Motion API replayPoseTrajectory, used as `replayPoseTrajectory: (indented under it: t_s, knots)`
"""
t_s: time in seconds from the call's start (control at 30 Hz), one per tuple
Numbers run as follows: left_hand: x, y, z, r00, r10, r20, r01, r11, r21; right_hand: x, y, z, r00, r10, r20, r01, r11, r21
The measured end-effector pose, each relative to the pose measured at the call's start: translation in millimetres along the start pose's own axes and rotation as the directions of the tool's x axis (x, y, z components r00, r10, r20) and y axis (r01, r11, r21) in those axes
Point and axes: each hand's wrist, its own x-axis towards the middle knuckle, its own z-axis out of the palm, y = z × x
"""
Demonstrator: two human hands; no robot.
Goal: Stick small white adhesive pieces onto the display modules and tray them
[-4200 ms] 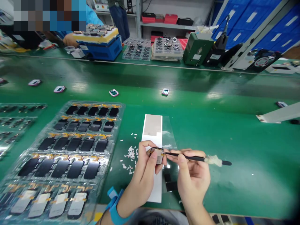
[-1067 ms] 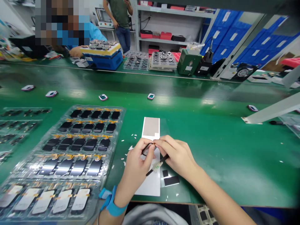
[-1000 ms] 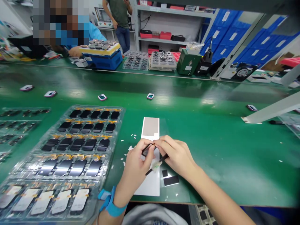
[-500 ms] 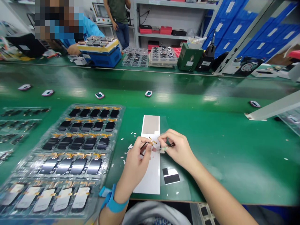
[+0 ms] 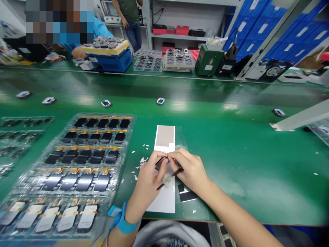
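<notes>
While pinched, left grip (image 5: 148, 180): clamped on small dark part (image 5: 160, 164); thin, likely fragile, hold by edges.
Right grip (image 5: 192, 170): clamped on black pick (image 5: 172, 176).

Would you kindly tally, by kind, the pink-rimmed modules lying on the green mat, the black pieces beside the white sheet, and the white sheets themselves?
Pink-rimmed modules: 5
Black pieces: 2
White sheets: 1
Total: 8
</notes>
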Motion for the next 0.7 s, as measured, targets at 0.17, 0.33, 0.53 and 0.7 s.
replayPoseTrajectory:
  t_s: [0.17,0.33,0.53,0.7]
  knots:
    - [0.6,-1.4,-0.3,0.998,-0.014,-0.064,0.014,1.000,0.009,6.1,4.3,-7.7,0.989,0.148,0.026,-0.150,0.983,0.110]
    - [-0.1,-6.0,-3.8,0.980,-0.065,-0.187,0.064,0.998,-0.011,13.2,10.3,-20.4,0.946,0.198,0.255,-0.280,0.896,0.344]
    - [-0.4,-4.2,-3.3,0.983,-0.114,-0.141,0.094,0.985,-0.144,8.9,17.8,-13.0,0.889,0.332,0.314,-0.444,0.790,0.423]
    - [-2.5,2.8,-1.1,0.992,-0.124,0.033,0.128,0.937,-0.326,8.9,20.9,-4.9,0.847,0.449,0.284,-0.528,0.653,0.543]
